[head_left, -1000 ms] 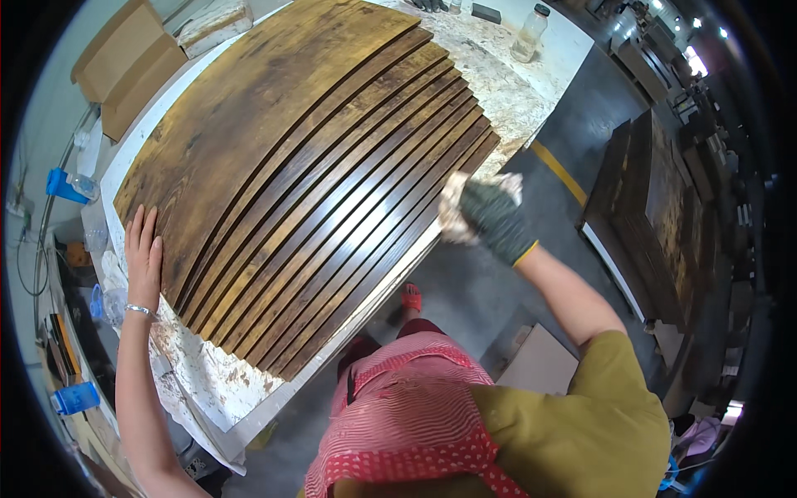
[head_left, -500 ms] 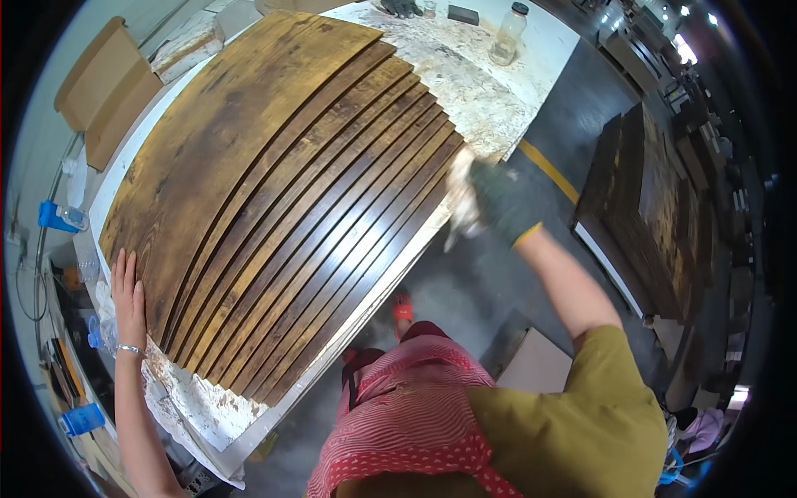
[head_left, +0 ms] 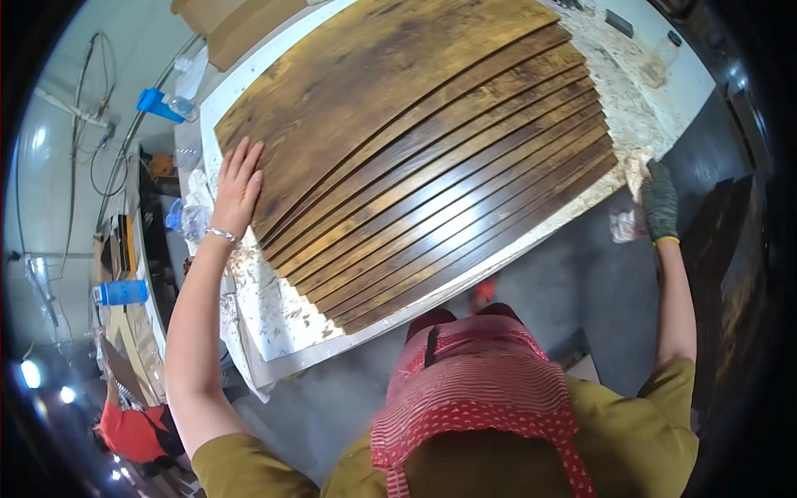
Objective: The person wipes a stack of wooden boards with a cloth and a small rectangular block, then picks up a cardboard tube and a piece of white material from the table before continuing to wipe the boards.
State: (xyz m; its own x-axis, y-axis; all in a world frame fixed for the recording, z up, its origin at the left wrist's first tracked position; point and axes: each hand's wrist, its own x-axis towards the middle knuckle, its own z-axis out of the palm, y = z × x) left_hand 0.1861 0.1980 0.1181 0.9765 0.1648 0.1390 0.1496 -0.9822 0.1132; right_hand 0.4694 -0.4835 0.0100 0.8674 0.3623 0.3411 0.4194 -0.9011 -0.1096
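Note:
A fanned stack of brown wood-grain boards (head_left: 357,91) lies on a white, stain-spattered table (head_left: 290,328), each lower board stepping out toward me. My bare left hand (head_left: 239,184), with a silver bracelet at the wrist, rests with fingers stretched out at the left end of the top board. Beyond the right end of the stack, my right hand (head_left: 662,203) wears a dark glove with a yellow cuff. It is closed on a pale, brown-stained rag (head_left: 638,170), part of which hangs down past the table edge. The glove hides some of the rag.
A glass jar with a dark lid (head_left: 662,60) and a dark block (head_left: 618,23) stand at the far right of the table. An opened cardboard box (head_left: 249,29) lies at the back left. Blue-topped bottles (head_left: 122,292) sit on the left. Dark boards (head_left: 722,266) are stacked at right; another person (head_left: 133,432) works at lower left.
My view has swung, so the stack now appears farther right and turned. My right hand has moved outward with the rag, away from the boards' corner. My left hand stays at the stack's left end.

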